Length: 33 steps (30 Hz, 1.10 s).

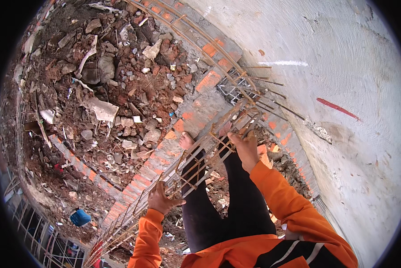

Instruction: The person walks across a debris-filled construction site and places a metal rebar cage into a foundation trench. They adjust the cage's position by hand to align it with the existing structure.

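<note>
A long rebar cage [201, 156] of rusty rods and square stirrups slants from the lower left up to the wall corner, passing in front of my dark-trousered legs. My left hand [161, 199] grips its rods along the lower stretch, thumb spread to the right. Nearer the upper end, my right hand [244, 147] has closed its thumb and fingers around the cage's bars. That end lies by a grey steel mesh [237, 89] and several protruding rod ends at the corner. The undersides of both grips are hidden.
A low brick wall [142, 178] runs beneath the cage, and a bare foot [187, 140] rests on it. More rods [182, 27] lie along the far brickwork. Rubble [115, 98] fills the left. A plastered wall [343, 53] bounds the right. A blue container [80, 217] sits lower left.
</note>
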### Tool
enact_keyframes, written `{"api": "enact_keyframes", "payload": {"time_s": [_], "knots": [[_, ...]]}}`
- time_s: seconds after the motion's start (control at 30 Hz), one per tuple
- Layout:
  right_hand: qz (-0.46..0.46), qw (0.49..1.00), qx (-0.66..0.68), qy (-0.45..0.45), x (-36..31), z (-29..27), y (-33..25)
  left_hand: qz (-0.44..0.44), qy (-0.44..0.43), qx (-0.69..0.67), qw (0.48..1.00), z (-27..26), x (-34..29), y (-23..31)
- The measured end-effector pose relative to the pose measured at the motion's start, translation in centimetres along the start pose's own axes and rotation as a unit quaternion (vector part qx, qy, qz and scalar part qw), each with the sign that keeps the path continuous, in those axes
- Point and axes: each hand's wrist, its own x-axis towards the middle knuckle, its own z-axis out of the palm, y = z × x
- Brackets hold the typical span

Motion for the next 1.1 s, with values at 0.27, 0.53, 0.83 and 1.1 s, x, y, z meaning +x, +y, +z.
{"api": "enact_keyframes", "payload": {"time_s": [0.27, 0.53, 0.83, 1.1], "knots": [[0.013, 0.998, 0.057, -0.009, -0.2, 0.5, 4.6, 0.031, 0.058, 0.018, 0.998, 1.6, -0.1, 0.0], [-0.026, 0.995, 0.084, -0.042, -0.2, -0.5, 8.5, -0.025, 0.009, -0.023, 0.999, 1.6, -0.9, 0.5], [0.065, 0.993, -0.101, 0.005, 2.1, 0.7, 7.4, -0.042, 0.058, 0.004, 0.997, 4.5, 1.2, -0.2], [0.078, 0.994, -0.078, 0.026, 8.0, 0.4, 11.0, -0.062, -0.002, 0.005, 0.998, 5.2, 7.0, -0.1]]}}
